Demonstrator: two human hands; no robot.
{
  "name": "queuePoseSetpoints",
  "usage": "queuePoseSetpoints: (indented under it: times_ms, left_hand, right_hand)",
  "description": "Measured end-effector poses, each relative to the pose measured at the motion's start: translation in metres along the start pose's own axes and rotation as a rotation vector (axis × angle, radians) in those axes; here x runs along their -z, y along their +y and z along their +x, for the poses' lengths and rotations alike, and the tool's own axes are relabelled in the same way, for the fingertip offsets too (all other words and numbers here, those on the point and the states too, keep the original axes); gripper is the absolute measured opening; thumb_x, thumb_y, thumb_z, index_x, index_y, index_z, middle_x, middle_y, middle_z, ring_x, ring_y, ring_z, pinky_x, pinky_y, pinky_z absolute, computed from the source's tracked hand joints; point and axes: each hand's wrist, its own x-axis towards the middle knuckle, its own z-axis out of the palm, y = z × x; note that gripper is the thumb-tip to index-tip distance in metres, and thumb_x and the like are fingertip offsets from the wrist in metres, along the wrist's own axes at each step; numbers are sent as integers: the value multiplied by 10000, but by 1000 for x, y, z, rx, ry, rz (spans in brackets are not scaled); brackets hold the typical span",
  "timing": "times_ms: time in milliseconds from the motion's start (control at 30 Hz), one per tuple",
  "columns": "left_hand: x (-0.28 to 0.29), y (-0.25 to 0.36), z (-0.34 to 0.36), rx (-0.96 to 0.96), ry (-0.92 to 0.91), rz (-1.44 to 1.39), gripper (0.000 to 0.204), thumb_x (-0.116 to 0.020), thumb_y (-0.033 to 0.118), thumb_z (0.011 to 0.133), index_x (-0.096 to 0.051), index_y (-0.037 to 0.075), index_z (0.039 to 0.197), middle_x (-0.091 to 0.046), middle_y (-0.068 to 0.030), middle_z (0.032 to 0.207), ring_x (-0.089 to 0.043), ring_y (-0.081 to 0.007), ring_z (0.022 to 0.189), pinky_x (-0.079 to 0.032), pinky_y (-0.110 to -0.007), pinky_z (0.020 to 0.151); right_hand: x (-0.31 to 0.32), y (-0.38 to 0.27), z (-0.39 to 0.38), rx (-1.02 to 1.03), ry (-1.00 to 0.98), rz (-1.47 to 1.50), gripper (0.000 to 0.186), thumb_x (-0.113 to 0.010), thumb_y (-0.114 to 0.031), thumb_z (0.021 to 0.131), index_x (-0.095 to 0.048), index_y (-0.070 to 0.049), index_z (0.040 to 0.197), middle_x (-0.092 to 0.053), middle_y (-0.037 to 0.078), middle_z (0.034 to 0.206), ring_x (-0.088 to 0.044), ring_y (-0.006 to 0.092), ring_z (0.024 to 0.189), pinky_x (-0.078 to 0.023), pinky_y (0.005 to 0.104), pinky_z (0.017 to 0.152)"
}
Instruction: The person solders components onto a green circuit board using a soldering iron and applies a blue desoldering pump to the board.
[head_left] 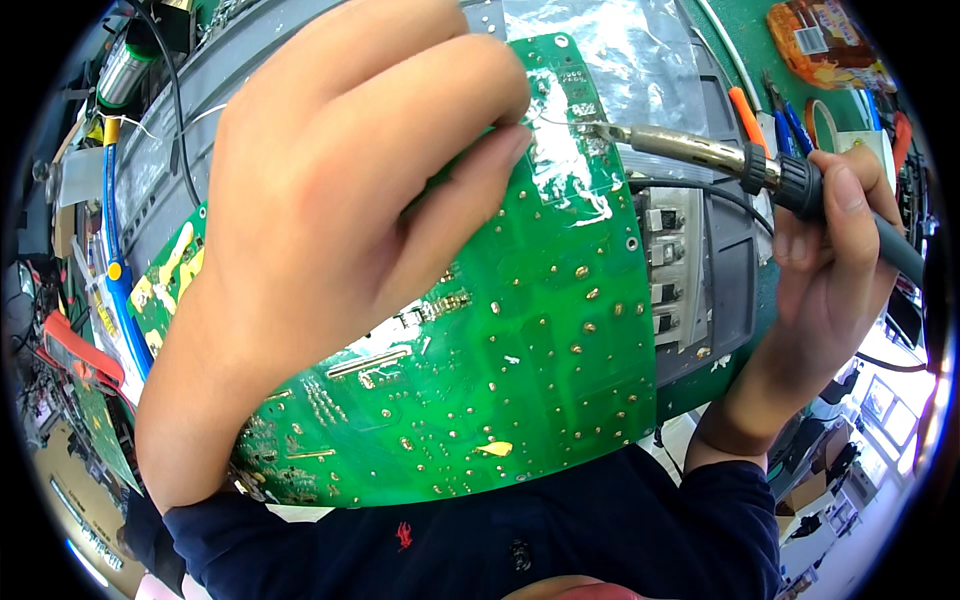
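A large green circuit board [540, 350] lies in front of me, solder side up, with rows of shiny joints. My right hand [840, 220] is closed round the dark handle of a soldering iron [700, 150]. Its tip meets the board near the upper right edge, beside a glossy whitish patch. Over the board's upper left part, my left hand [340, 190] has its fingers curled in a pinch. From the pinch a thin solder wire [560, 121] runs toward the iron's tip. The hand covers much of the board beneath it.
Beneath the board lies a grey tray [725, 255] with a clear plastic bag [620, 60]. A solder spool [125, 75] stands at the upper left, near a blue tube-like tool [112, 220]. Blue-handled pliers [790, 125], an orange handle [747, 115] and a snack packet [828, 45] lie upper right.
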Motion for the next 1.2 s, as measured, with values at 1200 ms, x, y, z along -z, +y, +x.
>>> queuePoseSetpoints:
  times_ms: [1200]
  left_hand:
    - [2, -10, -4, -67, 86, -4, 119, -678, 14, 687, -585, 35, 757, -496, -105, 679, -517, -265, 593, -398, -328, 506]
  right_hand:
    - [38, 20, 23, -54, -160, 102, 267, -493, -145, 942, -573, 100, 1009, -387, -15, 538, -354, 42, 453, -332, 190, 474]
